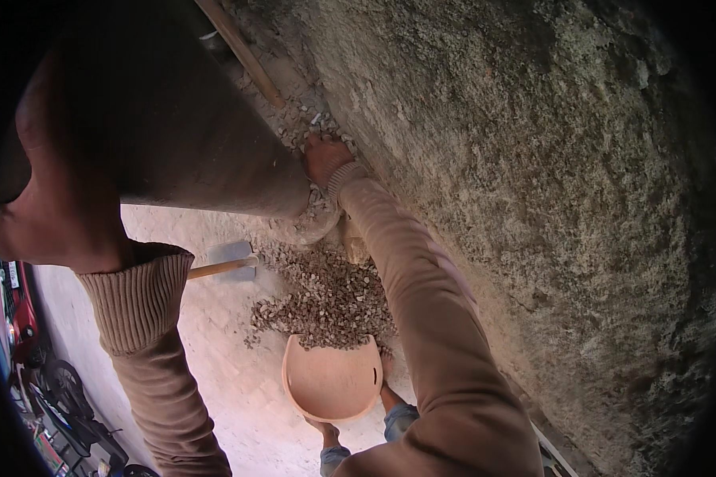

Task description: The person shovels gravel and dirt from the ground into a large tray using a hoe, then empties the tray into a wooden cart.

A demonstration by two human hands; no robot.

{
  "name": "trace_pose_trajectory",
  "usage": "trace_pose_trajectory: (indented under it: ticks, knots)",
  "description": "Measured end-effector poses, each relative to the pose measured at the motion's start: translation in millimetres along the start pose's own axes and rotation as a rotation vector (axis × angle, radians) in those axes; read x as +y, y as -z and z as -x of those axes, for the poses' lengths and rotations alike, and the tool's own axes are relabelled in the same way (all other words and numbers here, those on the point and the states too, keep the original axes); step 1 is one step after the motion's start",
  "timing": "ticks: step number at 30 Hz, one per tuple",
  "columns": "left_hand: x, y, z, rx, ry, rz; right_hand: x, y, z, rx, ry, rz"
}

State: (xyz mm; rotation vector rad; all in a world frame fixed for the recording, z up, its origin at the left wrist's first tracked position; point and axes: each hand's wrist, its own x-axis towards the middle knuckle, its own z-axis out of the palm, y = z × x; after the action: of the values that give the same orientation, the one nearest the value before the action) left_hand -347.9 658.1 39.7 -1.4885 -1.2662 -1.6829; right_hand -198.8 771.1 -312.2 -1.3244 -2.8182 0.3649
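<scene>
My left hand, large and close, is braced around the edge of a thick dark pillar-like object; its fingertips are lost in shadow. Low down, my right hand is closed among small stones between the foot of the dark pillar and the rough wall. Its fingers are turned away, so whatever they hold is hidden. Beneath the pillar's foot shows a rounded grey base with stones on it. Nearer lies a heap of gravel, touching the front of an orange-pink scoop pan.
A rough stone-like wall fills the right side. Left of the gravel lies a flat metal blade on a wooden handle. Another wooden pole leans at the top. Bare feet stand by the pan. Motorcycles are parked at the lower left.
</scene>
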Motion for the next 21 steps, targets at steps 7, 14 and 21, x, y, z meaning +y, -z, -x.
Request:
trace_pose_trajectory:
  ticks: [7,14,21]
  knots:
    - [7.7,1.7,-7.9,0.065,-0.026,-0.022,-3.8,39.5,48.3,-0.153,-0.106,-0.137]
    - [23.3,4.6,-8.7,0.035,-0.036,-0.219,-15.2,48.3,-90.0,0.181,0.029,-0.029]
    - [23.7,3.5,-5.0,0.030,-0.053,-0.190,7.3,-4.3,-40.4,-0.063,-0.070,-0.132]
